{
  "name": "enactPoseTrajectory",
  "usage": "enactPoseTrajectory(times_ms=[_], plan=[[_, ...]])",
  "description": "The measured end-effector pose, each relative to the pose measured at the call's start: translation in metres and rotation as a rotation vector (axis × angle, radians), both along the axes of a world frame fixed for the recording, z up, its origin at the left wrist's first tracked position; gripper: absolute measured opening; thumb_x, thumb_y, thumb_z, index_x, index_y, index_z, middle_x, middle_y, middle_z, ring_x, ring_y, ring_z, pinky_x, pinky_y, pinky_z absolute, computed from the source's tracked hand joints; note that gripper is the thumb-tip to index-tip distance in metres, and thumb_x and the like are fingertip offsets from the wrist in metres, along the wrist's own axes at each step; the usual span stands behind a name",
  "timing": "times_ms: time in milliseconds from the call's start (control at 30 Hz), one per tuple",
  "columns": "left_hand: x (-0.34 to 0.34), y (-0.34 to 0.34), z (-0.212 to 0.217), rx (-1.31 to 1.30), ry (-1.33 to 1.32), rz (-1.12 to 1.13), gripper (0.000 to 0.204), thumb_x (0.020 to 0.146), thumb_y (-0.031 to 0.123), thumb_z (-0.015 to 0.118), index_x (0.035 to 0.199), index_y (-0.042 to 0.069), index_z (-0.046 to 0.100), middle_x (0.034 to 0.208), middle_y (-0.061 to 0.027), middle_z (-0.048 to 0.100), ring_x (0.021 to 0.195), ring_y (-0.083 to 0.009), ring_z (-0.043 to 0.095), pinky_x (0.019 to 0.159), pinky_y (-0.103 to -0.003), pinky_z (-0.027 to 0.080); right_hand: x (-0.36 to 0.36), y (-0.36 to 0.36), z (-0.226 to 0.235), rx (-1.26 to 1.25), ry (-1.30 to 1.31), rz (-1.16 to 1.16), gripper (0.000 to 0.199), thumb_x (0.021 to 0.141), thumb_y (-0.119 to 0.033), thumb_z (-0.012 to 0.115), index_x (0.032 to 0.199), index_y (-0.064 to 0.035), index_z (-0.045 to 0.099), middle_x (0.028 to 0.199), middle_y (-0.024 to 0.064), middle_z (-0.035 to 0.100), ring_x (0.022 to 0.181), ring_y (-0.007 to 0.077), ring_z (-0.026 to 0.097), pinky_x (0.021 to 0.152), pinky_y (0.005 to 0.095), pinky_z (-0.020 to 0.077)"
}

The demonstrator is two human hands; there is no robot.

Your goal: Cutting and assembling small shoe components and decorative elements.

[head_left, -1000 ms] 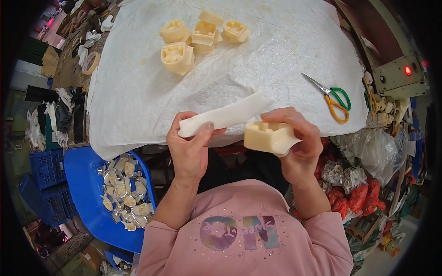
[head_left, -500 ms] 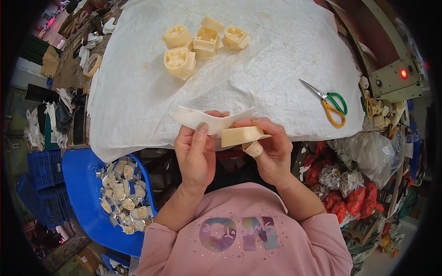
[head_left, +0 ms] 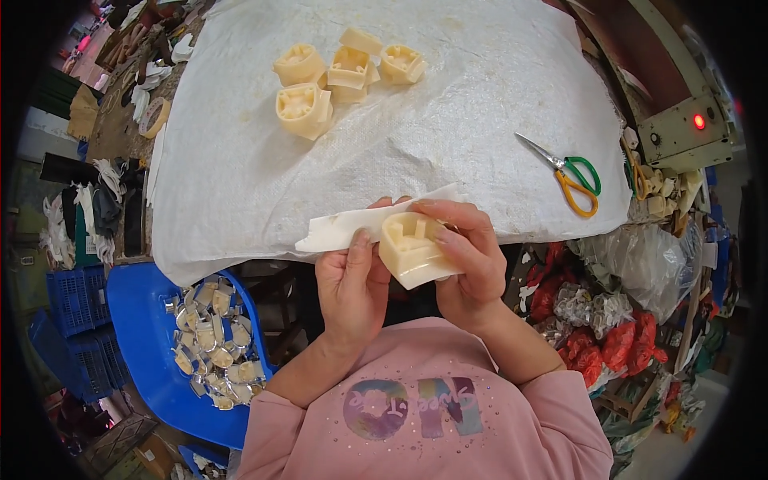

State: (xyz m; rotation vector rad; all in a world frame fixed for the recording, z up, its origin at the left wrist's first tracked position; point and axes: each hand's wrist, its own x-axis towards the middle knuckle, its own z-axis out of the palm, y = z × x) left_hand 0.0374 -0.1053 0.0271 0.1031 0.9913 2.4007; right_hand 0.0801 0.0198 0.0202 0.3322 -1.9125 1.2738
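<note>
Just over the near edge of the covered table, my right hand (head_left: 472, 268) grips a cream molded plastic part (head_left: 414, 250), its hollow side with small posts turned up. My left hand (head_left: 352, 284) pinches a white strip (head_left: 340, 230) between thumb and fingers. The strip runs behind the part, its far end rising past my right fingers. Whether the strip touches the part is hidden. Several similar cream parts (head_left: 306, 110) sit in a cluster at the far left of the table. Green-and-orange handled scissors (head_left: 578, 182) lie on the right, their blades pointing away and left.
A white woven sheet (head_left: 472, 104) covers the table. At my left stands a blue bin (head_left: 152, 368) with several shiny metal-and-cream pieces (head_left: 216, 340). A control box with a red light (head_left: 688, 132) is at the right edge. Below it are red bags (head_left: 620, 348) and clear plastic (head_left: 640, 260).
My right hand has turned the plastic part from its smooth side to its hollow side. The white strip has straightened and slid behind the part.
</note>
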Motion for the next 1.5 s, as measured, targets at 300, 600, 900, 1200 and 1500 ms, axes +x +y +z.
enactPoseTrajectory(times_ms=[300,600,900,1200,1500], plan=[[0.004,0.0,0.003,-0.056,-0.001,0.016,0.039,0.097,0.02,0.036,0.121,-0.009,0.043,0.12,-0.0187,0.051,0.108,-0.0216,0.054,0.092,-0.034,0.045,-0.003,0.005,0.003,0.068,0.06,-0.004,0.044,0.068,0.014,0.055,0.108,-0.0046,0.051,0.111,0.0184,0.055,0.095,0.0336,0.056,0.077,0.0378,0.0486],[0.004,-0.001,0.006,-0.064,0.017,0.009,0.038,0.096,0.02,0.037,0.12,-0.009,0.044,0.115,-0.0161,0.055,0.104,-0.0199,0.056,0.089,-0.033,0.046,-0.003,0.008,0.001,0.071,0.06,-0.002,0.042,0.068,0.014,0.054,0.107,-0.0033,0.051,0.11,0.0186,0.056,0.093,0.0333,0.056,0.076,0.0377,0.048],[0.005,-0.002,0.008,-0.063,0.029,-0.002,0.039,0.096,0.019,0.039,0.12,-0.01,0.044,0.116,-0.0168,0.054,0.104,-0.0202,0.056,0.09,-0.033,0.045,-0.004,0.01,0.001,0.075,0.063,-0.011,0.048,0.064,0.015,0.056,0.108,-0.0045,0.051,0.107,0.0179,0.057,0.091,0.0323,0.057,0.074,0.0372,0.0483],[0.009,0.0,0.01,-0.148,0.034,-0.036,0.041,0.098,0.02,0.034,0.123,-0.011,0.041,0.122,-0.018,0.051,0.106,-0.0193,0.055,0.088,-0.031,0.047,-0.002,0.01,-0.009,0.202,0.029,-0.107,0.051,0.06,0.01,0.061,0.109,-0.004,0.051,0.102,0.0145,0.057,0.082,0.0314,0.055,0.07,0.0369,0.0458],[-0.002,-0.007,0.003,-0.418,0.469,-0.088,0.039,0.097,0.017,0.034,0.124,-0.01,0.04,0.121,-0.0177,0.051,0.104,-0.0183,0.056,0.088,-0.03,0.047,-0.003,0.018,-0.009,0.294,0.0,-0.205,0.051,0.058,-0.003,0.067,0.107,-0.0086,0.054,0.097,0.0085,0.059,0.077,0.0264,0.046,0.071,0.0375,0.0353]])
